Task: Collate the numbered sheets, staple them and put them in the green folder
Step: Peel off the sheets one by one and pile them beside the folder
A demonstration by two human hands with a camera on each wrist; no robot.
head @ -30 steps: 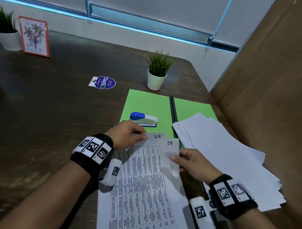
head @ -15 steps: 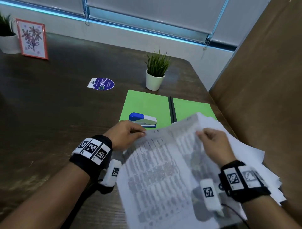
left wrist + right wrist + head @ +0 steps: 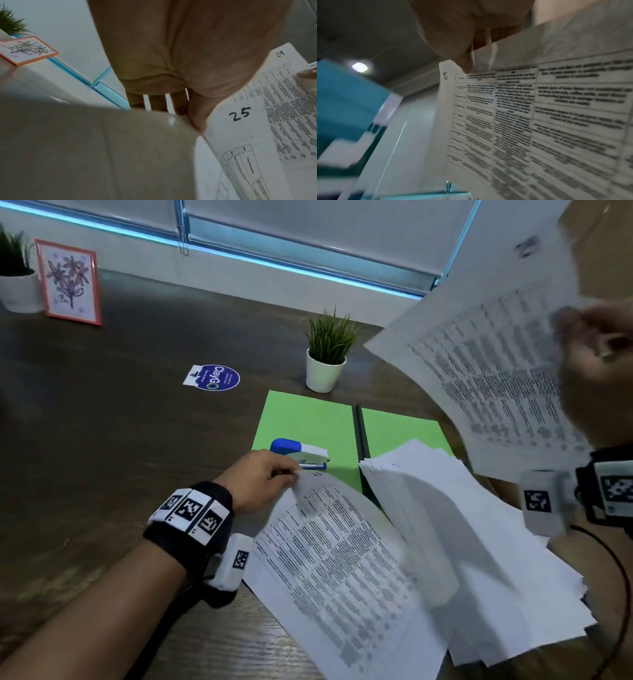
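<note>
Green folder (image 3: 301, 419) lies open on the table (image 3: 102, 440), holding a stapler (image 3: 301, 454) on its left half and loose sheets (image 3: 479, 542) overlapping its right half. Left hand (image 3: 260, 477) pinches the corner of sheet 25 (image 3: 342, 559). Right hand (image 3: 596, 361) pinches sheet 29 (image 3: 496, 364), lifted in the air.

- Left wrist band (image 3: 191, 511): black, with white squares printed in black block patterns.
- White camera box (image 3: 233, 565) under it.
- Right wrist band (image 3: 609, 491): matching, with a thin black cable (image 3: 616, 577).
</note>
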